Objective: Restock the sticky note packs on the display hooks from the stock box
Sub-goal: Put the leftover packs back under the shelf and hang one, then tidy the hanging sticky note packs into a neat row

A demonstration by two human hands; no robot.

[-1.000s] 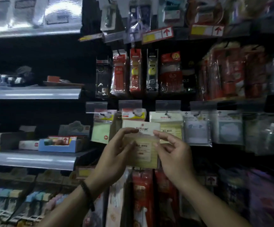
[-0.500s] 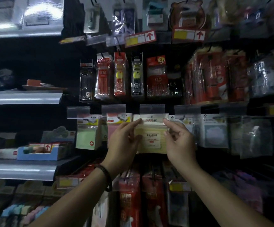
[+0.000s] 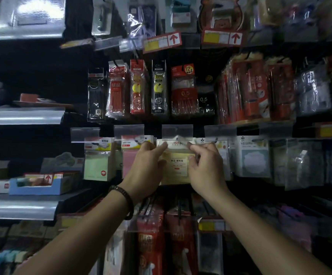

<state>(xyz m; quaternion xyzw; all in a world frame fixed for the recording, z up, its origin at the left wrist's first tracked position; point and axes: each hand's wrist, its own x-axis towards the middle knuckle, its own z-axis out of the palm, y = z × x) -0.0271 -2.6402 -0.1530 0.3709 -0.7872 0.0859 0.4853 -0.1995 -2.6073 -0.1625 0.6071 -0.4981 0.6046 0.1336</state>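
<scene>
Two grips: left grip [image 3: 147, 167] and right grip [image 3: 204, 165] are both raised to the middle hook row. A dark beaded bracelet [image 3: 128, 201] sits on the left wrist.
Left grip state: closed on the pack, forefinger along the left top edge of the header, thumb on the face below.
Right grip state: closed on the pack, fingertips pinching the right top corner of the header.
Task item: one pale yellow sticky note pack in a clear sleeve with a white header card [image 3: 178, 167]. It is held upright between the two grips, header level with the wire display hook [image 3: 181, 138] under a clear plastic label holder [image 3: 177, 132].
Seating: cannot tell whether the hook has passed through the header hole; glare and fingers hide it.
Neighbours: pink sticky note pack [image 3: 129, 163] just to the left and pale green sticky note pack [image 3: 96, 165] further left. White packs with a blue-grey shape [image 3: 254, 161] are to the right. All hang in the same row.
Above, further back: red and black pen packs [image 3: 183, 92] on the upper hooks.
Far left: blue cardboard tray [image 3: 34, 185] on a grey metal shelf [image 3: 22, 209].
Stock box: not in view.
Progress, judged: this pack is at the hanging step, with seating unconfirmed and release outstanding. Neighbouring hooks carry stock. How many packs remain to hang cannot be told.
</scene>
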